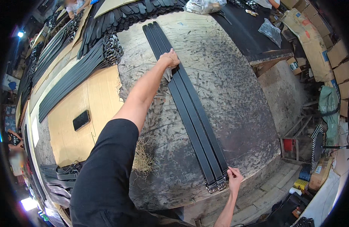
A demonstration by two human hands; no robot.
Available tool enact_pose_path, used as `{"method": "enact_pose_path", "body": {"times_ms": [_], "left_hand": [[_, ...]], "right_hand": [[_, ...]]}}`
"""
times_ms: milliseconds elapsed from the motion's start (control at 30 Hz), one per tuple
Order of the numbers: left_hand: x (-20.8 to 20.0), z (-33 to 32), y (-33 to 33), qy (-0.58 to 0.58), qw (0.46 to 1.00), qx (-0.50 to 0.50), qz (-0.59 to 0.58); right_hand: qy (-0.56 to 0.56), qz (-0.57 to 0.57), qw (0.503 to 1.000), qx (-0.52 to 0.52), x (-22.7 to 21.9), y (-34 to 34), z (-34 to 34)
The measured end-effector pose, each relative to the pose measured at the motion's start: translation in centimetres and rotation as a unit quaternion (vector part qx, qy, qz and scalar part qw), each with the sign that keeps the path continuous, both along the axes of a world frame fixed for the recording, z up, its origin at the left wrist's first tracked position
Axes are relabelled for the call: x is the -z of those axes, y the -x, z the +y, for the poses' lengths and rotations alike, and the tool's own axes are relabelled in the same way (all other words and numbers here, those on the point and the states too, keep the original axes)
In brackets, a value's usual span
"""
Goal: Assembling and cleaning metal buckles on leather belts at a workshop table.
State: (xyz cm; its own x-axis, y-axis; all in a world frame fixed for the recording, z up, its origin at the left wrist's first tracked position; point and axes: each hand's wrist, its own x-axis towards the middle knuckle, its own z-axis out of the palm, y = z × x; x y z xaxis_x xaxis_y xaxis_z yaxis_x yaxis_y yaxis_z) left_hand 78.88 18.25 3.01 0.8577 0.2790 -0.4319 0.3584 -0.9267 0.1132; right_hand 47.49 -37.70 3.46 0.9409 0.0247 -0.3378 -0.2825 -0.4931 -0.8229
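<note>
Three black leather belts (pixel 189 109) lie side by side, slanting across the worn worktable from the far middle to the near edge. Their metal buckles (pixel 216 185) sit together at the near end, and the strap tips point away from me. My left hand (pixel 170 59) is closed over the far part of the belts, and a pale greyish cloth (pixel 168 74) hangs out from under it. Close to the buckles, my right hand (pixel 234 177) pinches the outer edge of the rightmost belt with thumb and fingers.
Bundled belts (pixel 76 77) lie on cardboard (pixel 68 143) at left, with a black phone (pixel 81 120) nearby. More straps (pixel 140 15) are piled at the far side. Dry straw-like fibres (pixel 144 159) rest by my left arm. Other people work at far left.
</note>
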Motion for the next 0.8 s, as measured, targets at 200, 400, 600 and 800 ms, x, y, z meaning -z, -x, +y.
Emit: {"method": "enact_pose_path", "body": {"times_ms": [200,400,600,800], "left_hand": [[0.4,-0.8,0.6,-0.002,1.0,0.02,0.008],[-0.2,-0.1,-0.9,0.005,0.998,-0.061,0.02],[0.6,-1.2,-0.3,0.031,0.996,-0.077,-0.016],[-0.4,-0.7,0.7,-0.02,1.0,-0.023,0.009]], "right_hand": [[-0.004,0.034,0.999,0.035,0.7,0.4,-0.5],[-0.041,0.014,0.999,0.016,1.1,0.4,-0.8],[-0.028,-0.012,0.999,0.029,1.1,0.6,-0.4],[-0.003,-0.015,0.999,0.035,1.3,0.6,0.0]]}}
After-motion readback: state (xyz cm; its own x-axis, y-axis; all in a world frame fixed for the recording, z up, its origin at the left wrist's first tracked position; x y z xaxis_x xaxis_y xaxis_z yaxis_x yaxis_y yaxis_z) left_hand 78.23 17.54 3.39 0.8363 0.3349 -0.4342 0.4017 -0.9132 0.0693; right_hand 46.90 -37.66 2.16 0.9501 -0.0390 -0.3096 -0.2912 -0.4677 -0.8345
